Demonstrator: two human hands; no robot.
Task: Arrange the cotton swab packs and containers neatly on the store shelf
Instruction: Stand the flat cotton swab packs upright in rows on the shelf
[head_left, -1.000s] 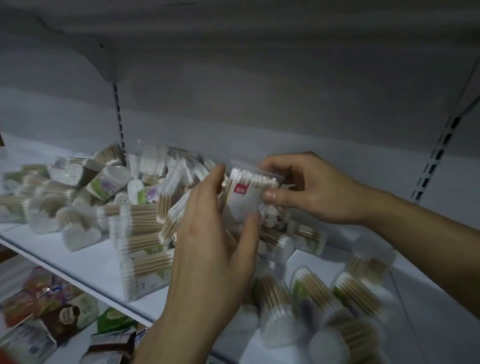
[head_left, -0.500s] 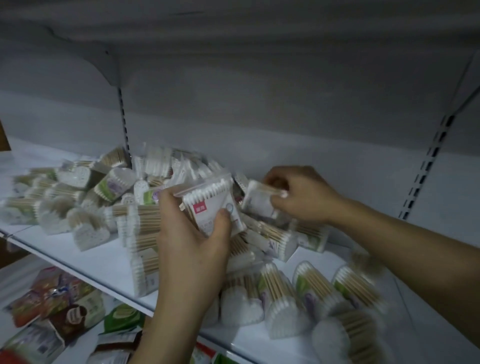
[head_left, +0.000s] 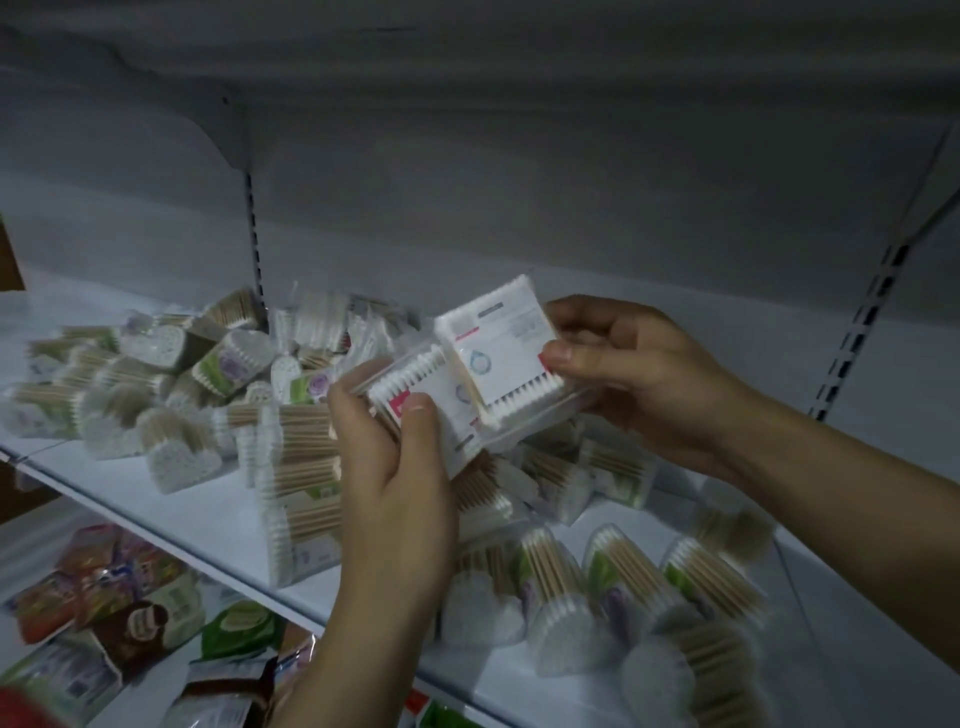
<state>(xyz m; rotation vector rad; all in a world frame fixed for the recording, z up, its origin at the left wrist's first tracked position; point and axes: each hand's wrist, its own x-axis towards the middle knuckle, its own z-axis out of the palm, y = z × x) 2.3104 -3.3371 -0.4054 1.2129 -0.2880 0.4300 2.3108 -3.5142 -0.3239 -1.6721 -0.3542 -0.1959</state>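
Cotton swab packs (head_left: 467, 387), two flat clear ones, are held up in front of a white store shelf (head_left: 171, 519), above a jumbled heap of more swab stock. The left hand (head_left: 395, 483) holds the lower pack (head_left: 452, 415), its grip clamped on it with the thumb pressed on the front beside a red label and the fingers curled behind. The right hand (head_left: 639, 374) holds the upper pack (head_left: 504, 348), its grip clamped on the pack's right edge, thumb in front and fingers behind. The upper pack overlaps the lower one and touches it. Its white printed label faces the camera, and a row of white swab tips runs along its lower edge.

On the shelf beneath and behind the hands lie many heart-shaped containers (head_left: 182, 462) of wooden-stemmed swabs, tipped on their sides and pointing every way, some with green and purple labels. More flat packs (head_left: 317, 322) stand bunched at the back beside a slotted upright rail (head_left: 254, 249). Blocks of wooden swabs (head_left: 306, 467) are stacked just left of the left hand. On the lower shelf (head_left: 156, 696), colourful snack packets (head_left: 104, 587) lie in dim light
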